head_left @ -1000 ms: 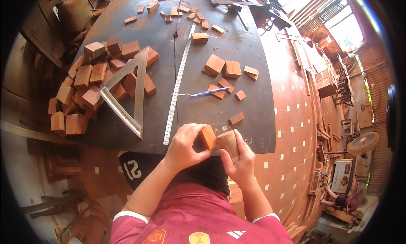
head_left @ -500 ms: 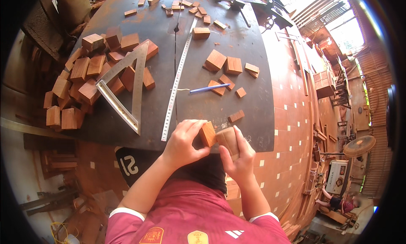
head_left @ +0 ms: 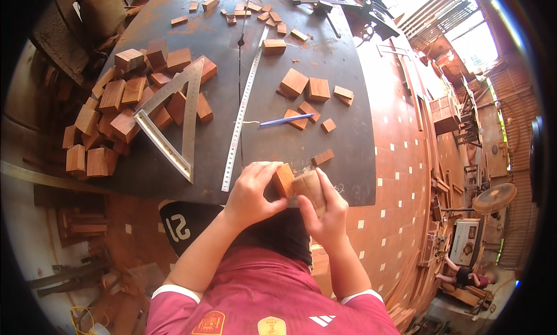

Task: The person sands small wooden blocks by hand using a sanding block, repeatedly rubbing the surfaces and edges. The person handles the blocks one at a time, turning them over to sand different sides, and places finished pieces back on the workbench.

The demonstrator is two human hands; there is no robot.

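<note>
Orange-brown block (head_left: 284, 180) at lower centre is gripped by the left hand (head_left: 252, 194); the right hand (head_left: 329, 213) holds a paler wooden piece (head_left: 308, 187) beside it; on the desk (head_left: 272, 146), a small block (head_left: 322, 157) lies just above, blue pen (head_left: 287, 119) and ruler (head_left: 239, 120) mid-frame, set square (head_left: 188, 120) and block pile (head_left: 112, 96) upper left

We see a wooden block (head_left: 284, 180) of bright orange-brown colour, with flat faces and straight edges, which is tilted in the left hand (head_left: 251, 194). In the right hand (head_left: 329, 210) we see a duller, tan wooden piece (head_left: 308, 190) with rounded sides, also tilted. Their edges meet in our view, but we cannot tell if they touch. Each is partly hidden.
</note>
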